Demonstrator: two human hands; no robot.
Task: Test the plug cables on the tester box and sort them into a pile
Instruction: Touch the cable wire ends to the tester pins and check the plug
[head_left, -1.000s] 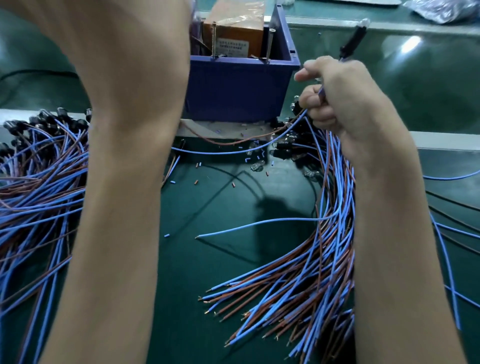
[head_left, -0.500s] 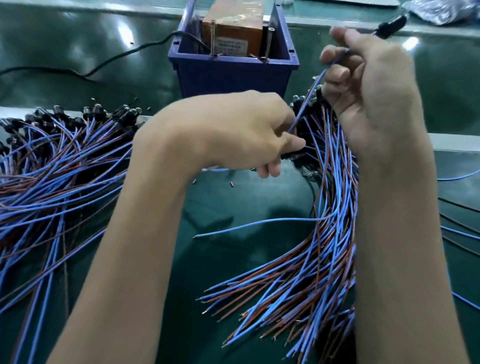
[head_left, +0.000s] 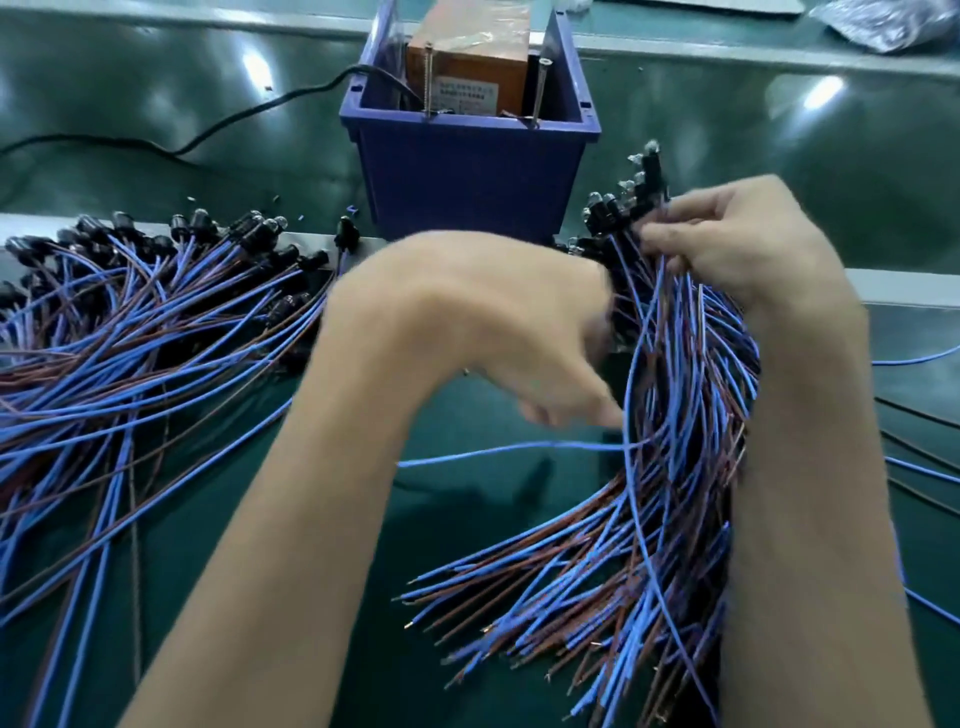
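two heaps of blue-and-brown plug cables lie on the green counter (head_left: 779, 145), each too dense to count wire by wire. the right bundle (head_left: 675, 415) rises into the right hand (head_left: 737, 244), whose fingers (head_left: 670, 239) are curled round it just below its black plugs. the left hand (head_left: 467, 322) is motion-blurred at the bundle's left edge; i cannot tell whether its fingers pinch a wire. the left pile (head_left: 130, 322) sprawls well apart. one blue tester box (head_left: 467, 176) stands behind, between the heaps, with two upright metal pins (head_left: 428, 78) and one black cord (head_left: 234, 119) trailing left.
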